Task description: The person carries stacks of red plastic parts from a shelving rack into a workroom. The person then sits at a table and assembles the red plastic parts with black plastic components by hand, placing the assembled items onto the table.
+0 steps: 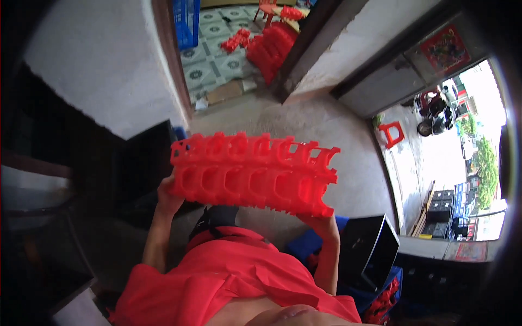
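A long block of red plastic pieces spans the middle of the picture in front of my chest. Rows of rounded arch-shaped openings run along it, with knobbed edges on top; I cannot tell its exact kind. My left hand is closed on its left end, the fingers partly hidden behind the plastic. Under the right end, my right hand supports it, mostly covered by the piece. Both forearms reach up from the lower edge, and the block is held off the floor.
Ahead, a doorway opens on a tiled floor with a red heap and a blue crate. At right are a black flat panel, a blue container of red pieces, a red stool and parked motorcycles.
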Available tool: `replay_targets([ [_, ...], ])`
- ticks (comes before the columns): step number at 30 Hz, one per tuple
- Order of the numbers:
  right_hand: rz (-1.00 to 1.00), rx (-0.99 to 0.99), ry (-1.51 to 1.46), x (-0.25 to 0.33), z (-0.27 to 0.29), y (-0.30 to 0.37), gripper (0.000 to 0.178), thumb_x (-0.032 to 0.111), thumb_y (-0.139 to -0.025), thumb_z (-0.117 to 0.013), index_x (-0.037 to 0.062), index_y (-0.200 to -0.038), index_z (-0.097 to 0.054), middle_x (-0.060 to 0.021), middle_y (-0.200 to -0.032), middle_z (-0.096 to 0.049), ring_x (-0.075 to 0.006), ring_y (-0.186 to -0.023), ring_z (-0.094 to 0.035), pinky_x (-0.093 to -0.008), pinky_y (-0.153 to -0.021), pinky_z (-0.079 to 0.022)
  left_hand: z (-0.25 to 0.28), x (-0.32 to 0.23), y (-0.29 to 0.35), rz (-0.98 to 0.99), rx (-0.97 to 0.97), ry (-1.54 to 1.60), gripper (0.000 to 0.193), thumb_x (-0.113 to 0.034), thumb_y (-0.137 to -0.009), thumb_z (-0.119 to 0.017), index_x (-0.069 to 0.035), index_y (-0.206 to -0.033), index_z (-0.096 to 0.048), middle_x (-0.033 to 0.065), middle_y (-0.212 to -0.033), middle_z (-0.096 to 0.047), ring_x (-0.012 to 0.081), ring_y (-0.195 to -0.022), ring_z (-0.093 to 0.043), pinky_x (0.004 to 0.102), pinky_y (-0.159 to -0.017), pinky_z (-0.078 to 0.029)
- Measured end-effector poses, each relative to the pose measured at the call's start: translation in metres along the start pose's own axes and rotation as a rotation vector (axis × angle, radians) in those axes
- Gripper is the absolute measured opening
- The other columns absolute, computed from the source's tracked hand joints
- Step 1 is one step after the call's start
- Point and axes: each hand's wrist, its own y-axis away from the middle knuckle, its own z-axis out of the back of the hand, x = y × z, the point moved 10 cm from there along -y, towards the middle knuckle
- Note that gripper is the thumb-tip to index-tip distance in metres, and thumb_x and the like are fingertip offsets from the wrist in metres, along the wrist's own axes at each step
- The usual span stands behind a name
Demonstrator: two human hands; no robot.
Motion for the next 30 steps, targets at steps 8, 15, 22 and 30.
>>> replay_targets([
  [8,-0.040,0.100,-0.006,0.010,0.079,-0.226,0.030,-0.001,-0.075,-0.074,0.0026,-0.104,-0.067,-0.0042,-0.101,-0.069,-0.0127,-0.094,-0.063,-0.0308,-0.083,-0.050,-0.008,-0.036,-0.190,-0.051,-0.185,0.047,0.056,-0.032,-0.085,-0.049,0.001,-0.130,-0.047,0.0160,-0.131,-0.054,0.0287,-0.120,-0.052,0.0401,-0.105,-0.038],
  [15,0.014,0.110,-0.014,0.016,0.129,-0.411,0.032,-0.002,-0.073,-0.076,0.0008,-0.104,-0.067,-0.0031,-0.096,-0.069,-0.0113,-0.089,-0.063,-0.0292,-0.079,-0.051,-0.012,-0.050,-0.365,-0.091,-0.157,0.084,0.067,-0.026,-0.082,-0.053,-0.006,-0.143,-0.033,0.0130,-0.138,-0.047,0.0267,-0.126,-0.046,0.0399,-0.108,-0.033],
  [22,0.060,0.306,-0.112,0.029,0.150,-0.623,0.028,-0.001,-0.077,-0.073,0.0029,-0.103,-0.067,-0.0026,-0.099,-0.068,-0.0102,-0.091,-0.061,-0.0288,-0.079,-0.050,0.012,-0.077,-0.507,-0.221,-0.289,0.139,0.064,-0.025,-0.082,-0.051,-0.005,-0.141,-0.036,0.0131,-0.139,-0.047,0.0269,-0.128,-0.045,0.0409,-0.108,-0.033],
  [30,0.488,0.515,0.004,0.076,0.149,-0.798,0.027,-0.001,-0.075,-0.072,0.0040,-0.101,-0.066,-0.0063,-0.087,-0.066,-0.0198,-0.078,-0.061,-0.0313,-0.072,-0.048,-0.008,-0.137,-0.622,-0.347,-0.374,-0.106,0.057,-0.037,-0.086,-0.045,0.001,-0.128,-0.049,0.0154,-0.133,-0.052,0.0297,-0.123,-0.049,0.0438,-0.107,-0.035],
])
